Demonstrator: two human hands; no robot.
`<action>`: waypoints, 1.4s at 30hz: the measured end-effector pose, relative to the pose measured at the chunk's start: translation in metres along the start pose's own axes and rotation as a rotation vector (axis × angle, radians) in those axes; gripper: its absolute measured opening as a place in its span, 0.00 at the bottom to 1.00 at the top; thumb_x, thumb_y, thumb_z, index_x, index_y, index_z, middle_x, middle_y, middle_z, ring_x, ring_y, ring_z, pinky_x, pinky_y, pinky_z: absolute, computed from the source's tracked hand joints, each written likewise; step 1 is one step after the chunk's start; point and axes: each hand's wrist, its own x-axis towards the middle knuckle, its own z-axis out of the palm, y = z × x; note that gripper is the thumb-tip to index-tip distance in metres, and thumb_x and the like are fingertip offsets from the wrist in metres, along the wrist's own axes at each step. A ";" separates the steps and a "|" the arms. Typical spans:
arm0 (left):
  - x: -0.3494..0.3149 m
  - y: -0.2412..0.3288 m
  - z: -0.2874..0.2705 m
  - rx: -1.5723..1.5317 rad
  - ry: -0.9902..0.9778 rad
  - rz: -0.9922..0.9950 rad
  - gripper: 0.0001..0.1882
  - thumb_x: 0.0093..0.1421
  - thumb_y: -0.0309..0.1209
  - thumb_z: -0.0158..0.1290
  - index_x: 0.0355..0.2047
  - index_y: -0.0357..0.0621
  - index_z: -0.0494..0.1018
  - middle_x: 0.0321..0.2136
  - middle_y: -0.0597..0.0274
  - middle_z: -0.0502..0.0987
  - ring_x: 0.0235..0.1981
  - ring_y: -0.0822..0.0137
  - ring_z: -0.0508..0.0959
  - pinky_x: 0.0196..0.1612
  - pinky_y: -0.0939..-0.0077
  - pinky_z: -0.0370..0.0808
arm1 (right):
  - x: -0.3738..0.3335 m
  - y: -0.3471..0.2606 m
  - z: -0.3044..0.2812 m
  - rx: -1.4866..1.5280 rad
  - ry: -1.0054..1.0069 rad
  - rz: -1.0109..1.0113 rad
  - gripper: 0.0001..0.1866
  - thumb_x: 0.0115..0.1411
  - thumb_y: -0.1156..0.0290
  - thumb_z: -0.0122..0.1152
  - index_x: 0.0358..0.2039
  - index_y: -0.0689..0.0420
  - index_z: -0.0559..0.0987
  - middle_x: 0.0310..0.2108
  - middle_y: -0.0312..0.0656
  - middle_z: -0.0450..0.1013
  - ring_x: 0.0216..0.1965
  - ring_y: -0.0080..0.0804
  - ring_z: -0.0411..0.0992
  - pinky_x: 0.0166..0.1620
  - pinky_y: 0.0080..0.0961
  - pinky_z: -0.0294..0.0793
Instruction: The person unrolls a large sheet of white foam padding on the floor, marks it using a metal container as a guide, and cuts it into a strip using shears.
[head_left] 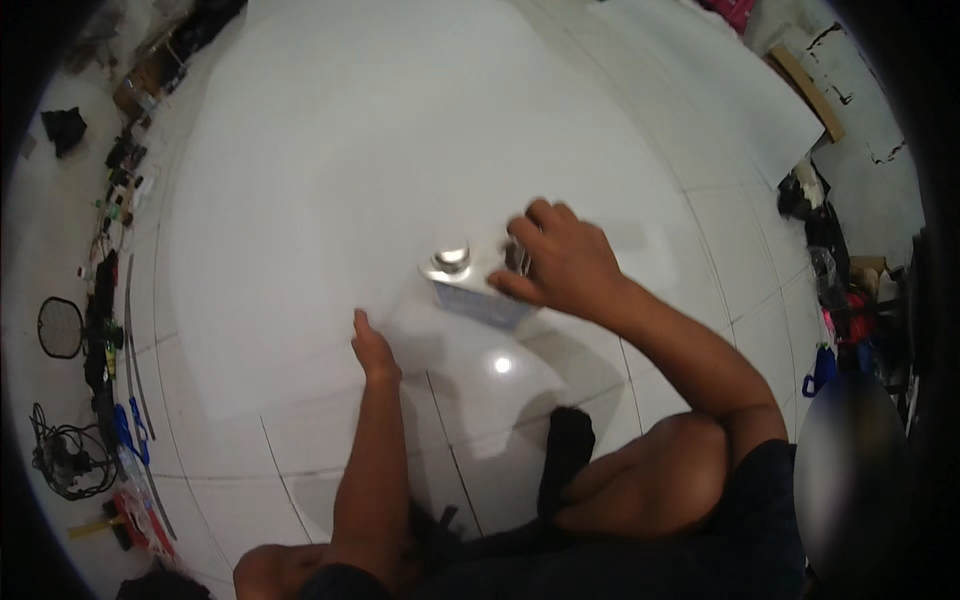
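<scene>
A rectangular metal can (480, 303) with a silver top, a round shiny cap and a bluish side stands on the white sheet (330, 150) in front of me. My right hand (565, 260) reaches over the can's right end. Its fingers and thumb curl round the small handle on the top, which they partly hide. To the left of the can and apart from it, my left hand (374, 350) is low over the sheet's near edge. One finger points forward, nothing shows in that hand, and its other fingers are mostly hidden.
White floor tiles (450, 450) surround the sheet. My bent leg (660, 470) is close below the right forearm. Along the left wall lie a racket-shaped thing (60, 327), a fan (68, 460) and blue-handled scissors (132, 430). Bags and a cardboard box (868, 265) line the right wall.
</scene>
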 end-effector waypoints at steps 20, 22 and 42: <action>0.029 0.017 -0.013 0.069 -0.021 -0.072 0.40 0.64 0.59 0.42 0.66 0.41 0.56 0.59 0.48 0.64 0.63 0.54 0.55 0.66 0.51 0.47 | 0.003 0.021 -0.020 0.160 -0.379 0.086 0.37 0.48 0.32 0.63 0.47 0.49 0.75 0.34 0.49 0.74 0.39 0.42 0.75 0.38 0.37 0.74; 0.033 0.012 -0.015 0.086 -0.004 -0.115 0.39 0.64 0.59 0.42 0.66 0.45 0.56 0.58 0.50 0.67 0.60 0.55 0.57 0.65 0.49 0.47 | 0.005 0.009 -0.015 0.042 -0.380 0.124 0.38 0.47 0.32 0.63 0.48 0.50 0.75 0.35 0.48 0.74 0.39 0.43 0.75 0.39 0.38 0.75; 0.025 0.017 -0.009 0.288 0.056 -0.032 0.42 0.64 0.54 0.46 0.61 0.24 0.56 0.61 0.42 0.62 0.60 0.52 0.65 0.61 0.58 0.62 | -0.068 -0.042 -0.070 0.151 -0.634 -0.265 0.26 0.52 0.47 0.67 0.44 0.51 0.75 0.30 0.50 0.73 0.34 0.49 0.76 0.34 0.41 0.76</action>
